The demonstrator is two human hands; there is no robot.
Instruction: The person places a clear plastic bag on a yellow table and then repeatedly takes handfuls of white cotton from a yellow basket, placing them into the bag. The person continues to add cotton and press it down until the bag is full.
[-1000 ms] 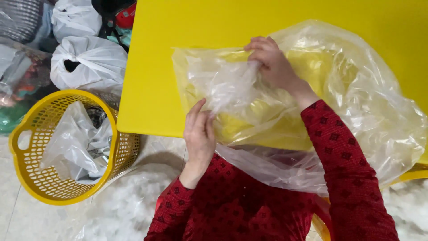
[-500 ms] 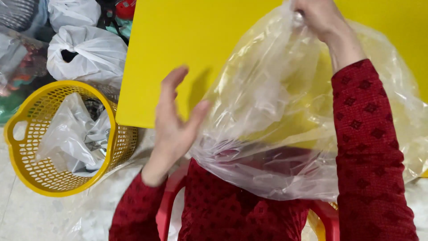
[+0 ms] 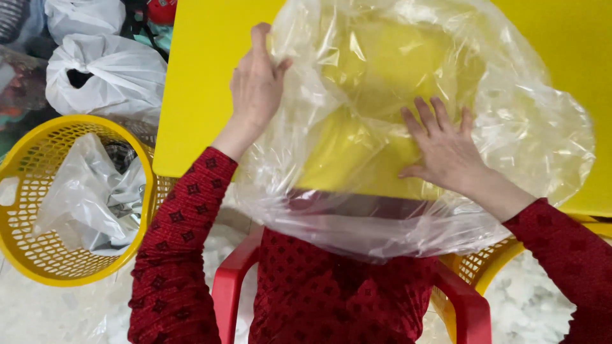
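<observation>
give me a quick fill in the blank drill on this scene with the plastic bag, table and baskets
1. The clear plastic bag is spread over a table coloured ____.
2. The right hand lies ____ on the bag, fingers spread.
3. The left hand grips the bag's ____ edge.
4. The person sits on a ____ plastic chair, with a yellow basket at their left.

Missing words: yellow; flat; left; red
</observation>
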